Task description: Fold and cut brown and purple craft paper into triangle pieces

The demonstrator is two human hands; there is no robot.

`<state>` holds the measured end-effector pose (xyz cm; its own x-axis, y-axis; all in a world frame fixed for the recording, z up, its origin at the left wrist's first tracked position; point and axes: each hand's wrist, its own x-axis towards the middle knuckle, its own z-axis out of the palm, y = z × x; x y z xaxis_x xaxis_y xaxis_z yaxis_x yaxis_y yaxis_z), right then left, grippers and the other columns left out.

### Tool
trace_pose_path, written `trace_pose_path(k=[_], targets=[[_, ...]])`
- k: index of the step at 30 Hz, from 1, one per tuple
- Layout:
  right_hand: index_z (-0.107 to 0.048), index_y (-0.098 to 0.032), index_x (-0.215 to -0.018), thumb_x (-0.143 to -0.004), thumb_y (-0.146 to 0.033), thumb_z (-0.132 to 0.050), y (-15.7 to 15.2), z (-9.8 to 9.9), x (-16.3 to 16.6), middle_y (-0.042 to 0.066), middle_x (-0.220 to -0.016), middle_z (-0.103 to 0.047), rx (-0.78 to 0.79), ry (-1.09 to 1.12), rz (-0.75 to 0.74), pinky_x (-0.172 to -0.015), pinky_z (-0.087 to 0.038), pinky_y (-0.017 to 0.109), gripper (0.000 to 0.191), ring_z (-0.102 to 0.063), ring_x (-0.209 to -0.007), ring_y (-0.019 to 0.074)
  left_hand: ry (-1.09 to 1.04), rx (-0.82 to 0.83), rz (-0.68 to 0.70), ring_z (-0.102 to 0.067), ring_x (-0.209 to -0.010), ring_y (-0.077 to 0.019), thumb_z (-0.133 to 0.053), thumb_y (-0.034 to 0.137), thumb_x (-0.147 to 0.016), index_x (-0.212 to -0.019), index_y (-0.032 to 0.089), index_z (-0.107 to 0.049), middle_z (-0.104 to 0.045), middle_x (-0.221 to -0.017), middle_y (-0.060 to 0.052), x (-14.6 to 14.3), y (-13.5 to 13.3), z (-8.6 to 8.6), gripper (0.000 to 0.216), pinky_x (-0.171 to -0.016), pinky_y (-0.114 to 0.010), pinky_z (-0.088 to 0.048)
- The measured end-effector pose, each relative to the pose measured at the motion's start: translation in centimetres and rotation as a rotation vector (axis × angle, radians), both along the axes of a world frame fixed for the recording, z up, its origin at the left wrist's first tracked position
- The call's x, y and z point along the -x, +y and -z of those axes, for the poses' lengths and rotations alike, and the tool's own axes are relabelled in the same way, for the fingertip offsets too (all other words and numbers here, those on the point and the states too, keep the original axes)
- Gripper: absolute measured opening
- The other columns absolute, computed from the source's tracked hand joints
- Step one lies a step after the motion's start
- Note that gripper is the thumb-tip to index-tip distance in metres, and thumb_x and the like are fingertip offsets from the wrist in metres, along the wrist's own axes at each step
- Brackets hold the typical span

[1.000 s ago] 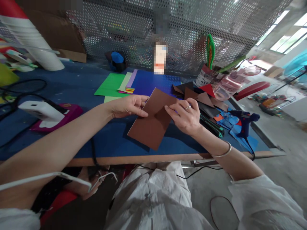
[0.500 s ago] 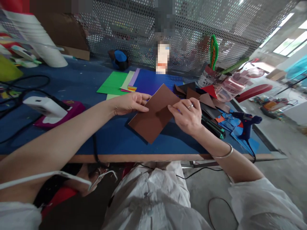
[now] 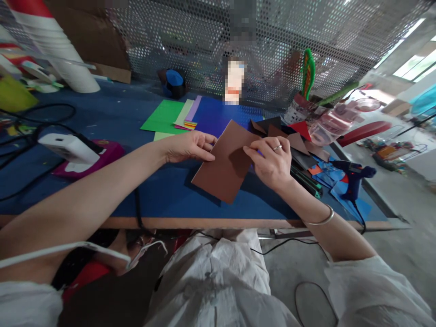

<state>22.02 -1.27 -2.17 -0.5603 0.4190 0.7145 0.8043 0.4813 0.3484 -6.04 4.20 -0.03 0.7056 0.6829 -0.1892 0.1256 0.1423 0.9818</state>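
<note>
- The left hand (image 3: 189, 146) pinches the left edge of a thin, flat brown sheet (image 3: 226, 170) shaped like a rectangle. The thumb is on top and the fingers are under it.
- The right hand (image 3: 270, 163), with a silver ring on one finger, grips the right edge of the same brown sheet near its top corner.
- The brown sheet hangs tilted between both hands, just over the blue worktop (image 3: 163, 195). I cannot tell if its low corner touches the worktop.
- Just right of the right hand lies a dark cutter with a green stripe (image 3: 304, 179). Past it is a pile of brown, black and red paper scraps (image 3: 296, 143).
- Farther right stands a blue glue gun (image 3: 354, 175) near the worktop's edge.
- Behind the hands lie a flat green sheet (image 3: 163, 116) and a small stack of coloured sheets (image 3: 189, 119).
- Far to the left, a white box-shaped gadget (image 3: 68, 147) sits on a pink case (image 3: 105, 156).
- What could go wrong: the sheet is held only at its edges, so a hard squeeze could bend or crease it.
- A loose pinch could let it slip down onto the worktop.
- The right wrist is close to the cutter, so a quick move could bump it or knock the scraps about.
</note>
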Motion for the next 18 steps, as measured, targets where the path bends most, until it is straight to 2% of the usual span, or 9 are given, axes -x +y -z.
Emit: trace_pose_path(k=[3,6,10,13,15,18], targets=[[-0.079,-0.031,-0.114,-0.104,-0.011,-0.054,0.1,0.0,-0.2,0.001,-0.106,-0.081,-0.014,0.024,0.005,-0.099,-0.035,0.041,0.033,-0.062,-0.106,0.0206,0.072,0.025,-0.024,-0.078,-0.086,-0.0226,-0.095,0.024,-0.058,-0.099,0.017,-0.078,-0.081,-0.090,-0.006,-0.2,-0.2,0.0,0.045,-0.073,-0.028,-0.060],[-0.075,-0.033,-0.129,-0.103,-0.011,-0.054,-0.2,-0.1,-0.1,0.003,-0.119,-0.078,0.012,0.004,-0.015,-0.102,-0.036,0.042,0.040,-0.062,-0.111,0.0220,0.083,0.056,-0.196,-0.075,-0.080,-0.0195,-0.093,0.019,-0.058,-0.093,0.014,-0.078,-0.081,-0.091,-0.007,-0.5,-0.4,-0.1,0.039,-0.069,-0.026,-0.059],[-0.066,-0.035,-0.145,-0.104,-0.019,-0.056,-0.9,-0.3,0.5,0.005,-0.129,-0.075,0.106,-0.063,-0.092,-0.107,-0.038,0.043,0.045,-0.063,-0.116,0.0226,-0.011,0.052,-0.383,-0.075,-0.090,-0.0179,-0.085,0.016,-0.065,-0.100,0.015,-0.076,-0.082,-0.104,-0.008,-0.9,-0.4,0.0,0.036,-0.075,-0.025,-0.061],[-0.072,-0.035,-0.135,-0.106,-0.028,-0.057,-1.2,-0.6,0.8,0.003,-0.127,-0.077,0.183,-0.080,-0.154,-0.106,-0.043,0.042,0.034,-0.066,-0.115,0.0222,-0.119,0.061,-0.494,-0.075,-0.093,-0.0163,-0.080,0.010,-0.070,-0.107,0.016,-0.074,-0.082,-0.109,-0.006,-1.4,-0.7,-0.1,0.038,-0.074,-0.024,-0.063],[-0.076,-0.036,-0.126,-0.108,-0.029,-0.054,-1.2,-0.9,0.8,0.002,-0.126,-0.079,0.249,-0.064,-0.156,-0.105,-0.047,0.042,0.029,-0.069,-0.113,0.0221,-0.148,0.065,-0.503,-0.074,-0.091,-0.0148,-0.076,0.009,-0.075,-0.109,0.015,-0.073,-0.082,-0.106,-0.004,-1.6,-1.1,-0.2,0.034,-0.074,-0.024,-0.064],[-0.078,-0.035,-0.114,-0.109,-0.025,-0.051,-1.2,-1.2,0.5,0.000,-0.123,-0.081,0.291,-0.012,-0.141,-0.103,-0.049,0.043,0.030,-0.072,-0.112,0.0221,-0.155,0.051,-0.478,-0.073,-0.082,-0.0147,-0.072,0.008,-0.078,-0.091,0.011,-0.074,-0.079,-0.087,-0.004,-1.6,-1.6,-0.4,0.014,-0.076,-0.029,-0.067]])
